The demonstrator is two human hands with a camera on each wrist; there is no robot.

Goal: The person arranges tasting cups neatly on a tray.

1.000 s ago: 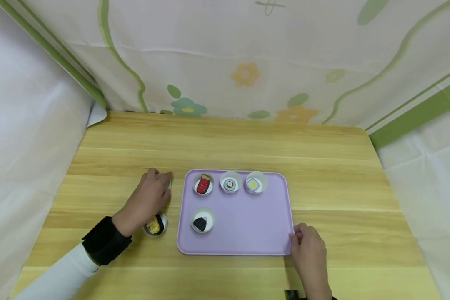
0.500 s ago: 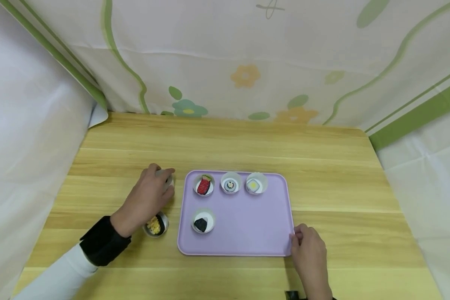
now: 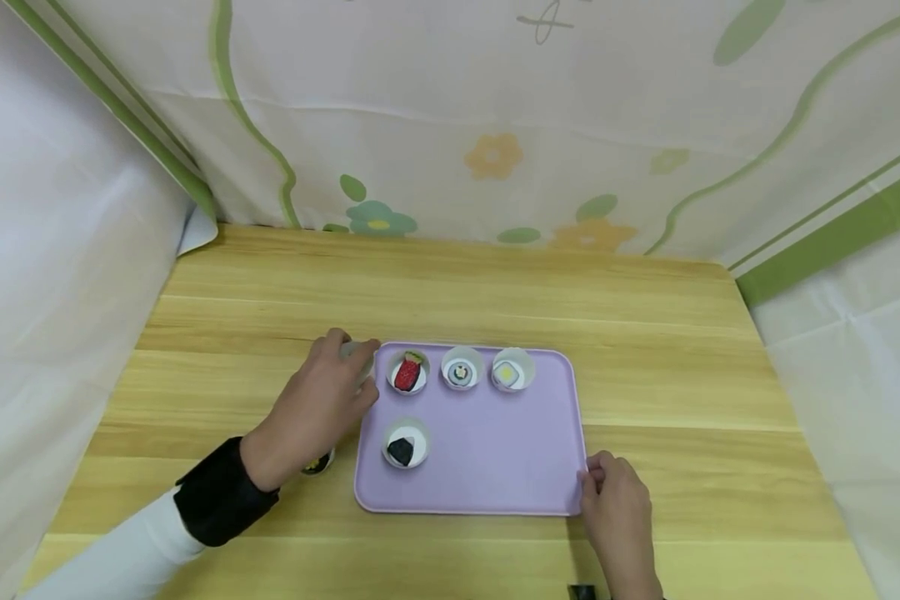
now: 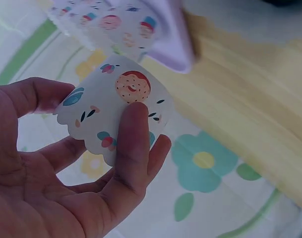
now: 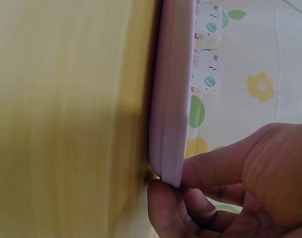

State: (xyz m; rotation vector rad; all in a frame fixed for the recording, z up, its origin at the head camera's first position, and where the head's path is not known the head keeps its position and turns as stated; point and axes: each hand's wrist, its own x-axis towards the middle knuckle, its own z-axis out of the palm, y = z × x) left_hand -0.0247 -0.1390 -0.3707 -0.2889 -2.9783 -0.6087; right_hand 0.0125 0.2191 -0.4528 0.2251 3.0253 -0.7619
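Held between the thumb and fingers of my left hand is a white paper baking cup printed with a smiling doughnut and a scalloped rim. It is at the left edge of the lilac tray, its inside hidden from the head view. My right hand pinches the tray's lower right edge, thumb on top and a finger beneath in the right wrist view. On the tray stand cups with a red-topped sushi piece, a round sushi roll, a white-and-yellow piece and a rice ball.
Under my left wrist another cup with a yellow-topped sushi piece stands on the wooden table, mostly covered. A white curtain with flowers hangs along the back edge, and more white cloth lines both sides.
My left hand has moved right with the paper cup, from the table to the tray's left edge, now covering more of the yellow-topped sushi. My right hand has stayed on the tray corner.
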